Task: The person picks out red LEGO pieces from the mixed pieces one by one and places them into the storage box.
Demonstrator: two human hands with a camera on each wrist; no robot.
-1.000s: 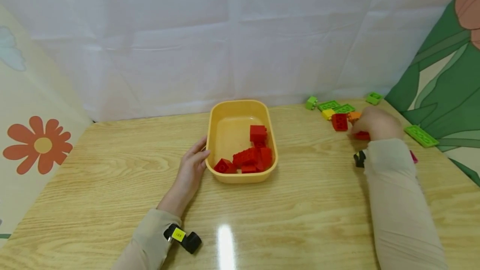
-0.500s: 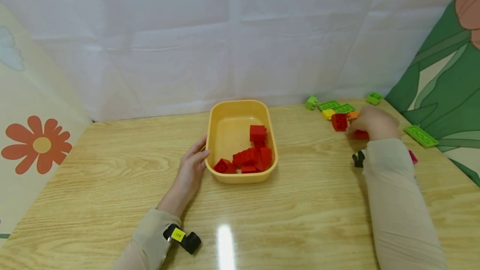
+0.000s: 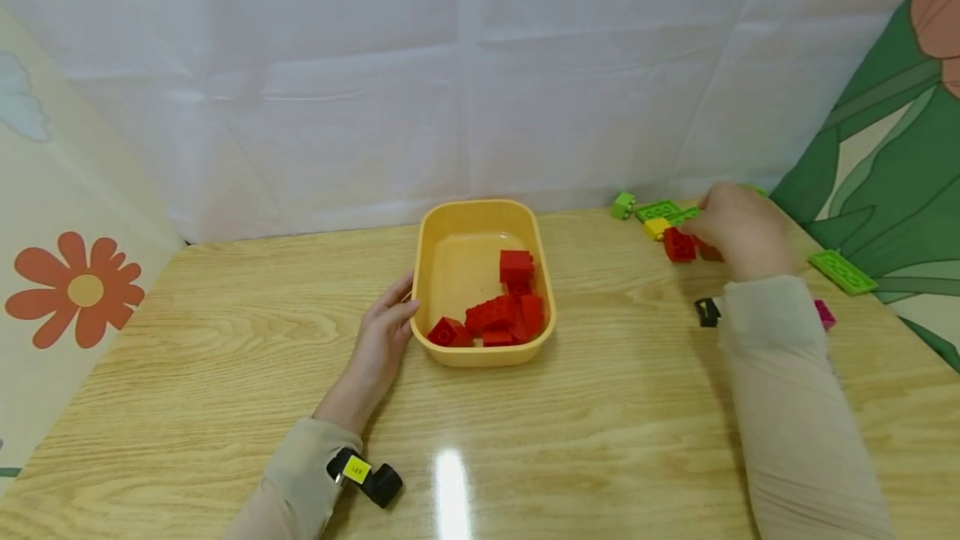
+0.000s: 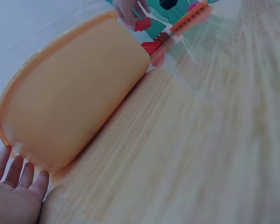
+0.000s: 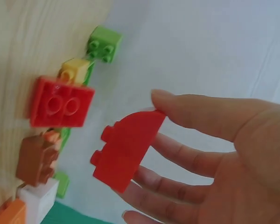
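Note:
A yellow tub (image 3: 483,359) stands on the table with several red bricks (image 3: 491,315) inside, mostly toward its front and right. My left hand (image 3: 380,338) rests at the tub's left side. Its fingers lie nearly straight by the outer wall in the left wrist view, and the thumb touches the rim. Over the loose bricks at the right, my right hand (image 3: 744,232) pinches a curved red brick (image 5: 130,148) between thumb and fingers, raised off the table. Beneath it lie another red brick (image 3: 679,245) and a brown brick (image 5: 35,161).
Near the back wall are a green brick (image 3: 622,206), a yellow brick (image 3: 656,228) and flat green plates (image 3: 657,211). Another green plate (image 3: 842,272) lies at the far right. A pink piece (image 3: 825,314) shows beside the right sleeve. White and orange bricks appear in the right wrist view.
My right hand has risen from the bricks with the curved red brick and shifted slightly left. The left hand and tub have stayed in place.

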